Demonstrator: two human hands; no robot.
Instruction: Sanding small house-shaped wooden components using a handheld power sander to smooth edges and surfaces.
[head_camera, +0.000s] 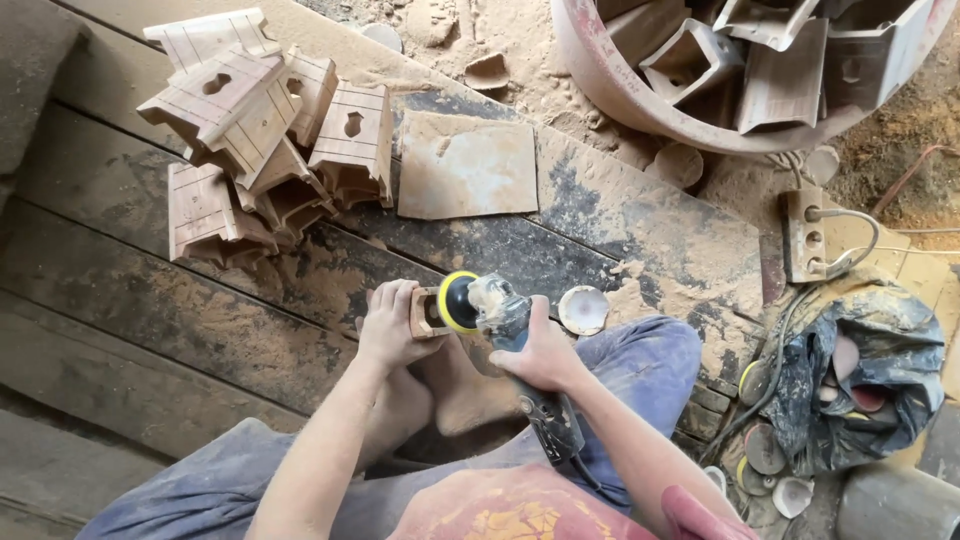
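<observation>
Two bare hands work close together near the middle of the scene, above the person's bare feet (440, 390) and blue trousers (640, 360). The left hand (388, 325) is closed around a small pale wooden block (424, 313), fingers curled over its top, holding it upright against the yellow-rimmed sanding disc (458, 301) of a dusty grey handheld power sander (510, 345). The right hand (545, 352) is wrapped tight around the sander's body, with the dark handle and cord running back toward the person. Block and disc touch, just left of the right hand.

Sawdust covers the dark wooden plank floor (150, 330). Far and to the left lies a heap of pale carved wooden pieces with heart-shaped cut-outs (260, 130). Just right of that heap rests a flat, dust-covered square sheet (468, 165). Near the right hand, on the floor, sits a worn round sanding disc (582, 309). Far right, a large round reddish tub (640, 95) holds more wooden pieces. Further right, a wooden power strip (803, 235) with plugged cables lies beside a crumpled dark plastic bag (865, 375).
</observation>
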